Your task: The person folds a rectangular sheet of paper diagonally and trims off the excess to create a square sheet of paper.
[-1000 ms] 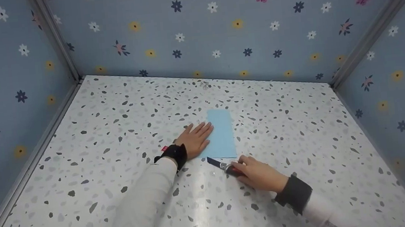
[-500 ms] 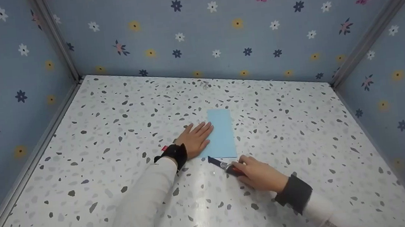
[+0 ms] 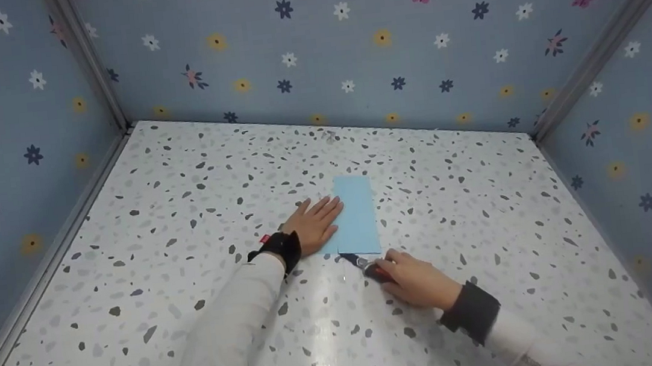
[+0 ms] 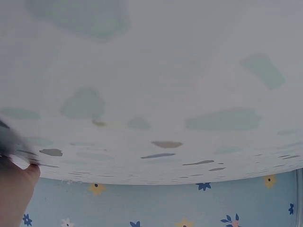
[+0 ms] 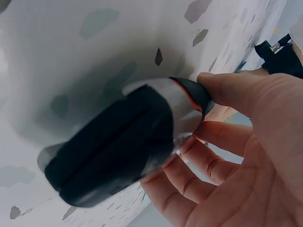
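A light blue sheet of paper (image 3: 356,216) lies on the speckled tabletop. My left hand (image 3: 310,227) rests flat across its left side, fingers stretched out and slightly spread, covering part of it. With my right hand (image 3: 418,279) I grip a utility knife (image 3: 376,272), its dark blade (image 3: 350,258) pointing up and left to the sheet's near edge. A short thin dark line runs into the paper from the blade tip. In the right wrist view, thumb and fingers hold the dark knife handle (image 5: 116,146) just above the table.
The white table (image 3: 180,180) with grey specks is bounded by blue flowered panels (image 3: 317,44) at the back and both sides. Metal posts (image 3: 89,62) stand at the corners. Black bands (image 3: 473,313) are strapped on both wrists.
The knife tip has shifted slightly right and now meets the paper's near edge, where a short line shows. The left hand stays in place.
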The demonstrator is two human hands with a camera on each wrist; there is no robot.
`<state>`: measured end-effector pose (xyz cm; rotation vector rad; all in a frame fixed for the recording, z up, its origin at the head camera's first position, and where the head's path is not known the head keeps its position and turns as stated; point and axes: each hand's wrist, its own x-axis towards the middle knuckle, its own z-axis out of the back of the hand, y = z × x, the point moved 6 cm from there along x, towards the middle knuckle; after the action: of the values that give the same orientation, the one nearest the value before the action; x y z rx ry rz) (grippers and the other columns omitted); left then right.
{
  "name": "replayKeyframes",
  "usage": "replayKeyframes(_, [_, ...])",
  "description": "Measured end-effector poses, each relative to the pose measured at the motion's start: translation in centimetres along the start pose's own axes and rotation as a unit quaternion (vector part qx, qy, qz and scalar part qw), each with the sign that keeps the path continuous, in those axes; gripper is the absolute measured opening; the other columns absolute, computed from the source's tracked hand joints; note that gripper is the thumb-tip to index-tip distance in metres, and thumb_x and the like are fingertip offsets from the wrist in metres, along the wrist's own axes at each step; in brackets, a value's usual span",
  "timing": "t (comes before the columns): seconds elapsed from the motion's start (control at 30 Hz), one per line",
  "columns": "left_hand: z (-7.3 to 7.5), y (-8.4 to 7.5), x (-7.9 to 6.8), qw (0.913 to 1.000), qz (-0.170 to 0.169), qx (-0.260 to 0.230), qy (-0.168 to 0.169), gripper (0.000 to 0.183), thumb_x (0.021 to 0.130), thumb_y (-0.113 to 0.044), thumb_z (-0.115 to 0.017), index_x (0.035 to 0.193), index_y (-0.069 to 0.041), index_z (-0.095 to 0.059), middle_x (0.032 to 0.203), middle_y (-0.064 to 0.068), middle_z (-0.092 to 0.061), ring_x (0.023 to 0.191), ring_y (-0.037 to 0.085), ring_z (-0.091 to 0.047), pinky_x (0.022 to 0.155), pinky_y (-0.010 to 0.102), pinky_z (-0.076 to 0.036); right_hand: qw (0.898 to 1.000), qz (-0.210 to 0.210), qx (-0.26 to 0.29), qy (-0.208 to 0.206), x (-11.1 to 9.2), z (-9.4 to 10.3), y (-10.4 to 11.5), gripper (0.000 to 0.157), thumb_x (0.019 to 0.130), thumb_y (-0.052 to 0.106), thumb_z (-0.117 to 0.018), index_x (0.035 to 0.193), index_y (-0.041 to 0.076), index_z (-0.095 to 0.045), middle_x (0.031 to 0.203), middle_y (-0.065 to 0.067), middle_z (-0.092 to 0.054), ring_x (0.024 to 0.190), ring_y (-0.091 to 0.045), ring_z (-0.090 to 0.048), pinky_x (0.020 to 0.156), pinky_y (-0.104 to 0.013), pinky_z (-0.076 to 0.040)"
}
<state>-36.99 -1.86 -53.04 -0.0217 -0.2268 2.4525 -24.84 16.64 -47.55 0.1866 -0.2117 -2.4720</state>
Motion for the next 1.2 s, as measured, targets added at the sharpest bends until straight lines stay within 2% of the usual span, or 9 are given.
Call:
replayKeyframes(0.2, [-0.3, 0.1, 0.1, 0.9999, 0.002, 0.01, 0.0, 0.06, 0.112, -0.04, -0.027, 0.166, -0.015, -0.021, 0.174, 0.003, -0.021, 0.162, 0.024, -0.019, 0.133, 0.051, -0.015, 1.0, -0.019, -0.011, -0.009, 0.3, 0.0, 0.0, 0.038, 0.092, 0.018, -0.074, 0.126, 0.001, -0.067, 0.097, -0.008, -0.063, 0.081, -0.019, -0.063, 0.071, -0.039, -0.059])
replayKeyframes(0.4, [-0.1, 0.1, 0.0, 1.0, 0.0, -0.005, -0.005, 0.059, 0.112, -0.038, -0.029, 0.165, -0.014, -0.023, 0.173, 0.005, -0.023, 0.162, 0.026, -0.02, 0.133, 0.052, -0.015, 0.998, -0.019, -0.04, -0.042, 0.5, 0.1, 0.3, 0.031, 0.093, 0.025, -0.076, 0.114, 0.004, -0.071, 0.089, -0.005, -0.061, 0.07, -0.015, -0.057, 0.06, -0.031, -0.052])
replayKeyframes(0.57, [-0.2, 0.1, 0.1, 1.0, 0.004, 0.007, 0.0, 0.06, 0.111, -0.04, -0.028, 0.165, -0.015, -0.021, 0.174, 0.004, -0.021, 0.162, 0.024, -0.018, 0.133, 0.05, -0.015, 0.996, -0.023, -0.06, -0.06, 0.6, 0.0, 0.4, 0.028, 0.094, 0.028, -0.075, 0.109, 0.005, -0.073, 0.087, -0.005, -0.062, 0.068, -0.016, -0.058, 0.058, -0.031, -0.052])
replayKeyframes(0.8, [-0.1, 0.0, 0.0, 1.0, 0.008, 0.003, 0.001, 0.06, 0.111, -0.04, -0.028, 0.166, -0.016, -0.021, 0.174, 0.003, -0.021, 0.163, 0.024, -0.018, 0.133, 0.05, -0.014, 0.995, -0.052, -0.056, -0.062, 0.8, 0.0, 0.3, 0.026, 0.094, 0.029, -0.075, 0.098, 0.004, -0.072, 0.083, -0.004, -0.059, 0.064, -0.016, -0.055, 0.056, -0.031, -0.049])
replayKeyframes(1.2, [-0.2, 0.2, 0.0, 1.0, 0.003, 0.006, 0.002, 0.061, 0.111, -0.043, -0.026, 0.166, -0.017, -0.018, 0.174, 0.002, -0.019, 0.163, 0.024, -0.017, 0.133, 0.049, -0.014, 0.993, -0.109, -0.014, -0.044, 0.3, -0.3, -0.8, 0.027, 0.092, 0.028, -0.077, 0.095, 0.001, -0.072, 0.079, -0.003, -0.054, 0.061, -0.013, -0.049, 0.053, -0.028, -0.041])
